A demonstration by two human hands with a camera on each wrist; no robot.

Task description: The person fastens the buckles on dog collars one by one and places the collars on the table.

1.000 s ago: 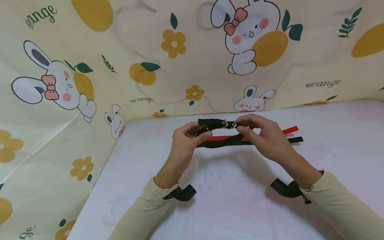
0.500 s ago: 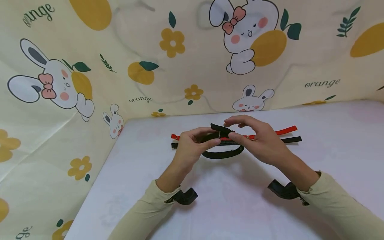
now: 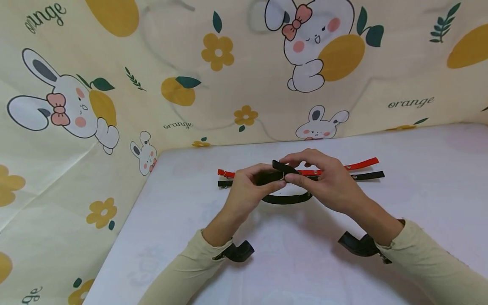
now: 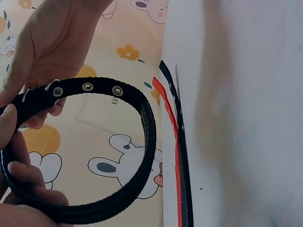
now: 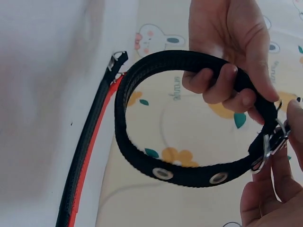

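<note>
A black collar (image 3: 287, 199) with metal eyelets is bent into a loop between both hands, raised off the table. My left hand (image 3: 248, 188) grips one side of it, fingers curled round the band in the right wrist view. My right hand (image 3: 333, 184) pinches the strap by the silver buckle (image 5: 279, 130) with thumb and fingers. The strap's free tip (image 3: 280, 165) sticks up between the hands in the head view. In the left wrist view several eyelets (image 4: 87, 87) line the upper part of the loop.
Behind the hands, a red collar (image 3: 364, 164) and another black collar (image 3: 371, 175) lie straight, side by side, on the white table (image 3: 289, 262). A cream sheet (image 3: 213, 97) with rabbits and oranges hangs at the back and left.
My hands have come closer together, the right moving left. The loop now hangs lower, nearer the front. The right fingers lifted half a second ago and are back down at the strap.
</note>
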